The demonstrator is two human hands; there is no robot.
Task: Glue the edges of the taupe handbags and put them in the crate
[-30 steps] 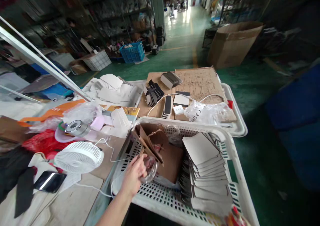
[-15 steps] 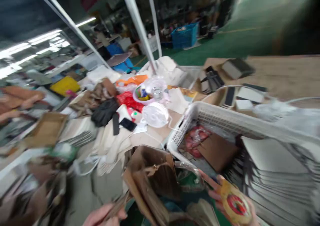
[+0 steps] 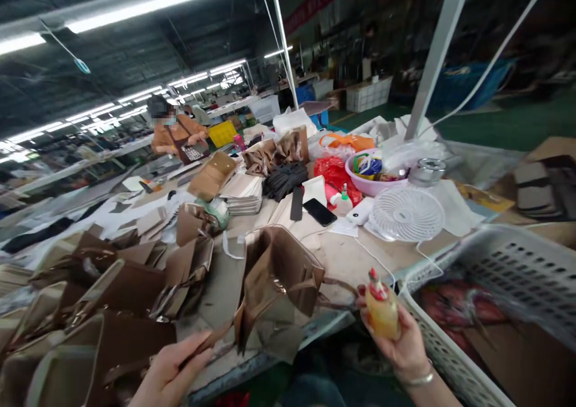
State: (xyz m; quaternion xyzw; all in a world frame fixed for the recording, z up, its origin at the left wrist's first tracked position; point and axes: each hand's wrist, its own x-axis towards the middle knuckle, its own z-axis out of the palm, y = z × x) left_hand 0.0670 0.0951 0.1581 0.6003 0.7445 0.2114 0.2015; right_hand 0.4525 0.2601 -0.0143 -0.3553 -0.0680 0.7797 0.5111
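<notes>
My left hand [image 3: 177,362] is closed on a brown strap-like piece at the near left side of a brown handbag [image 3: 283,275]. The bag stands open at the top, at the table's front edge. In my right hand [image 3: 402,347], fingers wrapped round it, is a small squeeze bottle [image 3: 382,311] with a red top and yellowish contents. A brown handle [image 3: 339,287] runs from the bag to the fingertips of that hand; whether they grip it is hidden. Left of the bag stand several more brown bags [image 3: 130,281].
A white plastic basket [image 3: 427,329] stands on the right. Behind the bag lie a black phone [image 3: 320,212], a white fan [image 3: 407,215] with a cable, and a pink basin [image 3: 360,182]. A metal post [image 3: 438,59] rises at the back. A co-worker [image 3: 177,131] is far left.
The view has swung left, and the co-worker and several bags on the left show more fully. Bag and bottle have come up from the lower edge toward the table; both hands keep their hold.
</notes>
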